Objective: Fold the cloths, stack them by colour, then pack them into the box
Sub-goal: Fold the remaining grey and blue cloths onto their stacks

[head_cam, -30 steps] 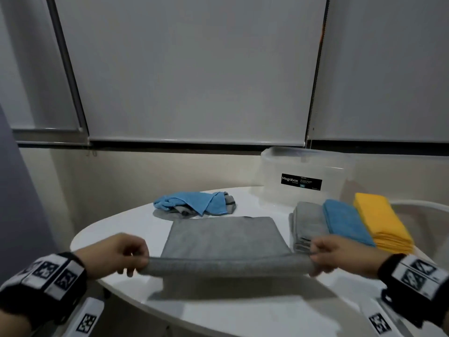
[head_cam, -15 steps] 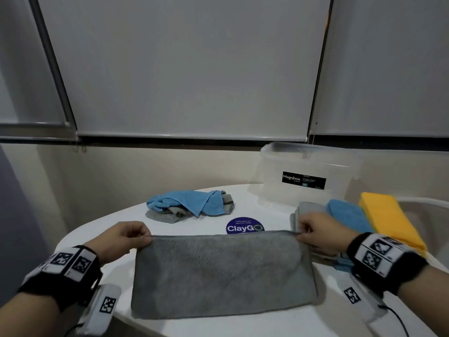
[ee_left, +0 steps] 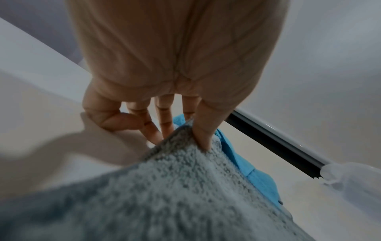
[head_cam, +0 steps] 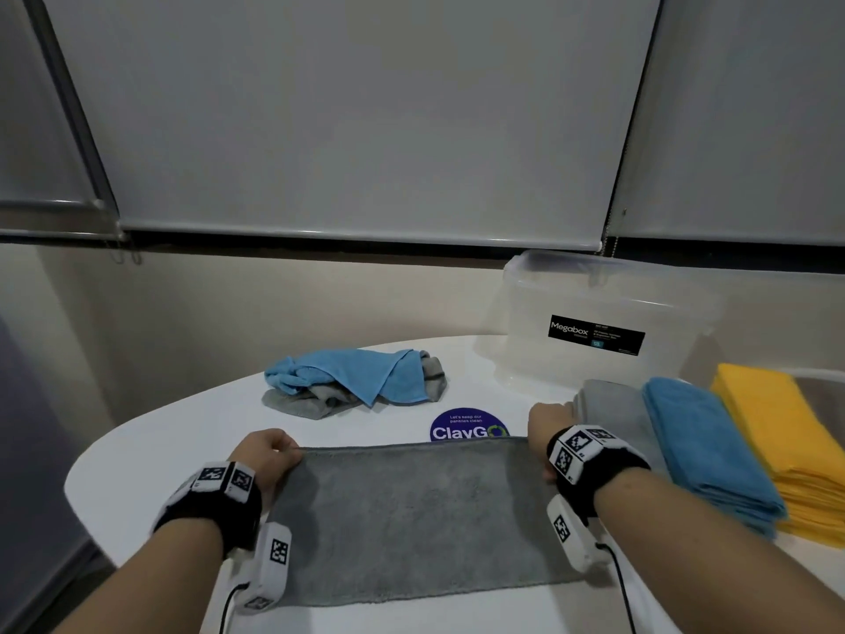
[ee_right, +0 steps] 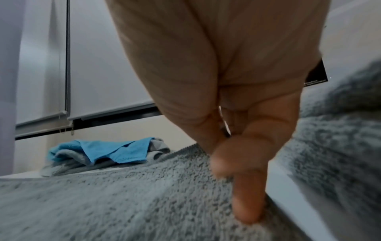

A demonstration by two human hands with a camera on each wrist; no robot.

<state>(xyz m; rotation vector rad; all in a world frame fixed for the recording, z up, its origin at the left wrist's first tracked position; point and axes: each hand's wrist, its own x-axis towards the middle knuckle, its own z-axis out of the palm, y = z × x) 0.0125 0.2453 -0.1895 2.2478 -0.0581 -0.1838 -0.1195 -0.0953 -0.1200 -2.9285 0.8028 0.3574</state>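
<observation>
A grey cloth point(head_cam: 411, 519), folded double, lies flat on the white table point(head_cam: 137, 473) in front of me. My left hand point(head_cam: 270, 450) pinches its far left corner, with the thumb on top in the left wrist view point(ee_left: 185, 135). My right hand point(head_cam: 546, 423) pinches the far right corner point(ee_right: 237, 163). Folded stacks lie to the right: grey point(head_cam: 612, 409), blue point(head_cam: 704, 450) and yellow point(head_cam: 777, 432). A loose pile of blue and grey cloths point(head_cam: 356, 382) sits at the back. The clear plastic box point(head_cam: 526, 350) stands at the back right.
A round purple sticker point(head_cam: 466, 427) shows on the table just beyond the grey cloth. The table's curved edge runs close on the left. A wall with roller blinds stands behind the table.
Both hands carried the grey cloth's near edge away from me and laid it on the far edge. The cloth now lies flat, folded in half, with the hands at its far corners.
</observation>
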